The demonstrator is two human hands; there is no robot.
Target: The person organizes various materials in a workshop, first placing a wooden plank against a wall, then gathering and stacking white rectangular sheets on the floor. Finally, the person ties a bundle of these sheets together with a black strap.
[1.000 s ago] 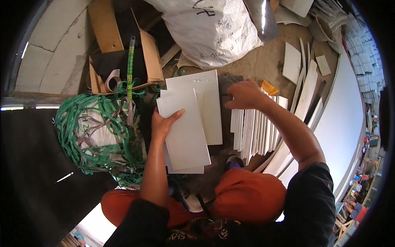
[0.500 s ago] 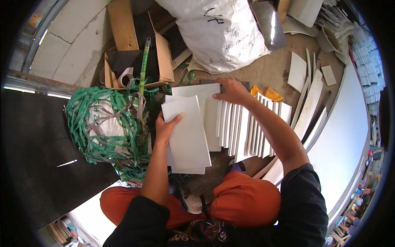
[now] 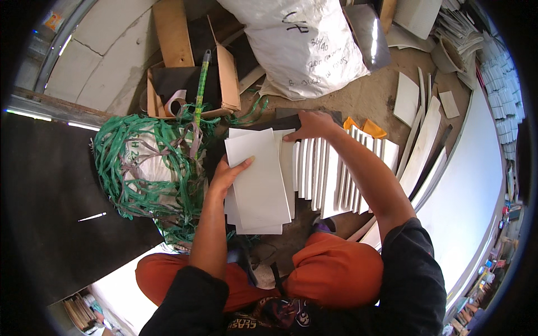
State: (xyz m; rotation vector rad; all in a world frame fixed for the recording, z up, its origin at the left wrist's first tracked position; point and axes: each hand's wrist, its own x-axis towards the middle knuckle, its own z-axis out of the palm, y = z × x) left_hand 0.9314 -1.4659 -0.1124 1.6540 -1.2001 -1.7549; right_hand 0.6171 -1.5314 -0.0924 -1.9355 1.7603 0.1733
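My left hand [image 3: 226,176] grips a few overlapping white rectangular panels [image 3: 262,182] by their left side, with the thumb laid over the front one. They stand fanned at slight angles to each other. To their right, my right hand [image 3: 314,124] is closed over the top edge of another white panel [image 3: 287,162], its thumb on the near face and its fingers beyond the edge. That panel is partly hidden behind the held ones. Beside it, a row of white panels [image 3: 328,176] stands on edge, running to the right under my right forearm.
Left of the panels sits a bundle wrapped in green strips [image 3: 151,168], with a green-wrapped stick [image 3: 202,84] rising from it. Behind are an open cardboard box [image 3: 228,81] and a big white sack [image 3: 308,50]. Yellow pieces [image 3: 372,129] and loose white offcuts [image 3: 406,98] lie to the right.
My right hand has let go of the panel it held at the top and moved slightly down onto another one. The panels in my left hand have come closer together and shifted a little right.
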